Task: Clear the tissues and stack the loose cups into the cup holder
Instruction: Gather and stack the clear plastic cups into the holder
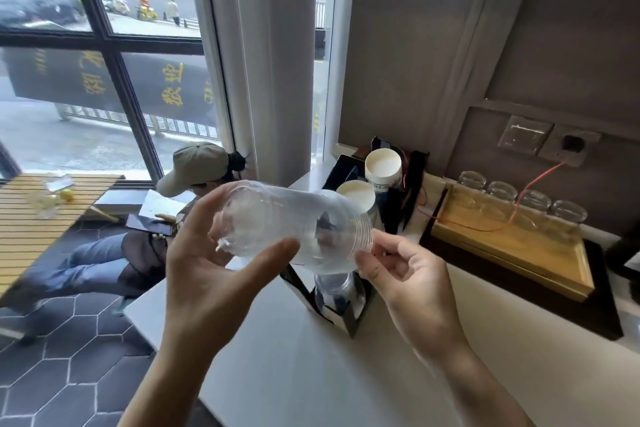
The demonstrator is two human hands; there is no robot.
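A stack of clear plastic cups (pixel 287 222) lies on its side in the air above the white counter (pixel 287 357). My left hand (pixel 207 274) grips the closed end of the stack, thumb under it. My right hand (pixel 408 274) pinches the stack's rims at the open end. Right below the stack stands the black cup holder (pixel 349 315), with more clear cups (pixel 337 291) in its near slot. Two stacks of white paper cups (pixel 382 163) (pixel 356 194) stand in its far slots. No tissue is in sight.
A gold tray (pixel 519 253) on a black base holds several upturned glasses (pixel 530 201), with a red cable (pixel 533 184) running to a wall socket. A seated person in a cap (pixel 197 166) is beyond the counter's left edge, by a slatted table (pixel 34 229).
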